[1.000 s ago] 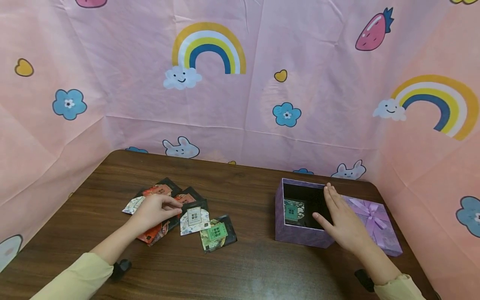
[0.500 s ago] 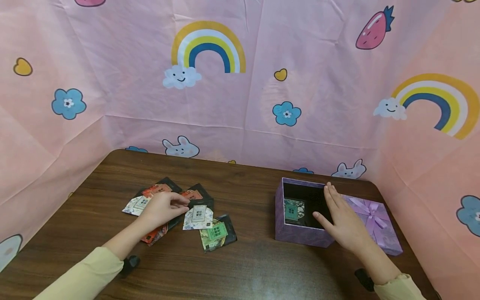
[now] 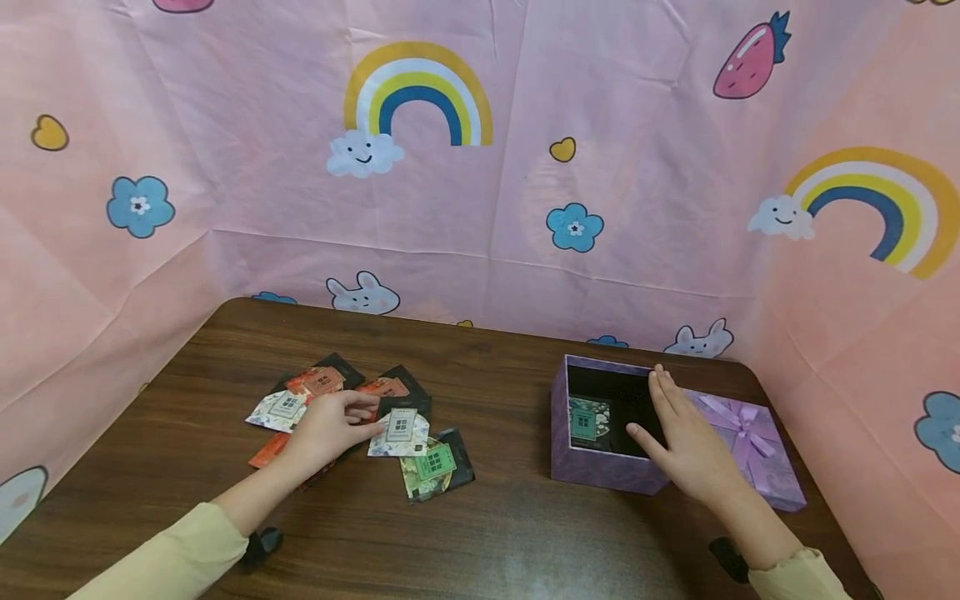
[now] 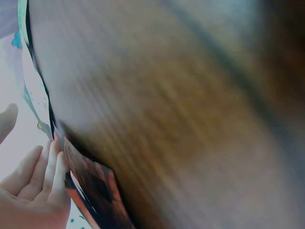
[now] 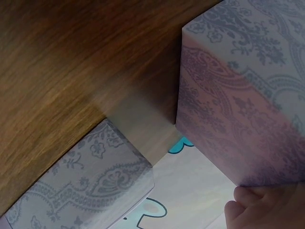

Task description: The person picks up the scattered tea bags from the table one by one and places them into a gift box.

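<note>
Several flat patterned sachets lie spread on the left of the table in the head view. My left hand [image 3: 324,429] is over them, fingertips and thumb at the left edge of a white floral sachet [image 3: 401,432]. The left wrist view shows the thumb [image 4: 7,121] well apart from the fingers. A green sachet [image 3: 437,468] overlaps the white one at lower right. Orange-red sachets [image 3: 317,382] and another white sachet [image 3: 281,407] lie around the hand, partly covered. My right hand [image 3: 686,450] rests, fingers straight, on the right rim of a purple box [image 3: 607,472].
Inside the uncovered box lies one dark green-labelled sachet [image 3: 587,423]. Its purple lid [image 3: 750,446], topped with a ribbon bow, sits right of the box, behind my right hand. A patterned pink cloth [image 3: 450,208] hangs behind the brown wooden table [image 3: 510,392].
My left hand has shifted slightly right. The white floral sachet beside it has slid right and a little away from me, onto the green one's edge. My right hand and the box stay put.
</note>
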The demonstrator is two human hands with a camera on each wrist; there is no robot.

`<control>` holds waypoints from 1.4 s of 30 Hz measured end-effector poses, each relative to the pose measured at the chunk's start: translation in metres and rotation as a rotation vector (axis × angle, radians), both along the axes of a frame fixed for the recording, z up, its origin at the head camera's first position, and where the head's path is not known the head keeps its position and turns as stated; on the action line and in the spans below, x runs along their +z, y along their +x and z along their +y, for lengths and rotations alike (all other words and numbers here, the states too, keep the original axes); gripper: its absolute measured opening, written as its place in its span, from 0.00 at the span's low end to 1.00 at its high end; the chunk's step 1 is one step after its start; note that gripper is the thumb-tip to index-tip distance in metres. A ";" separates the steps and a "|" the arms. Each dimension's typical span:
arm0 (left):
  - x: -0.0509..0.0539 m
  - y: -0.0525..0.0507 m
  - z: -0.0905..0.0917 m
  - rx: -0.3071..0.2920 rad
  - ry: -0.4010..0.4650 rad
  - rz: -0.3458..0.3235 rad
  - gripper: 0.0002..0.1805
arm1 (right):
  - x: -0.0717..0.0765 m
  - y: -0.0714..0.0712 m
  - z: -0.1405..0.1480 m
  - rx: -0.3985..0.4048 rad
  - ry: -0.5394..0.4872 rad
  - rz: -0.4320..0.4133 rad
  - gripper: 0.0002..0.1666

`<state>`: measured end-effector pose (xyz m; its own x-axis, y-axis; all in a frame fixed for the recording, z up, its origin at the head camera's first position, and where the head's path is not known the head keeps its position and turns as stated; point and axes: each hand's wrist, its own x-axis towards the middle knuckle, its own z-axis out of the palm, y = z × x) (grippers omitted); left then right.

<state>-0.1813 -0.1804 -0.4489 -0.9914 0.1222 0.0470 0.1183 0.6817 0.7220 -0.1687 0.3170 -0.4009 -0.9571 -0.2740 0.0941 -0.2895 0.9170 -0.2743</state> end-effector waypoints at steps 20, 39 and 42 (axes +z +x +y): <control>-0.025 -0.020 0.026 -0.157 -0.103 0.107 0.48 | -0.004 -0.001 0.003 0.004 0.006 0.008 0.55; -0.025 -0.024 0.031 -0.153 -0.098 0.035 0.54 | -0.002 -0.001 0.001 0.002 0.005 0.012 0.54; -0.024 -0.025 0.030 -0.147 -0.102 0.012 0.50 | -0.003 -0.001 0.002 0.002 0.009 0.013 0.54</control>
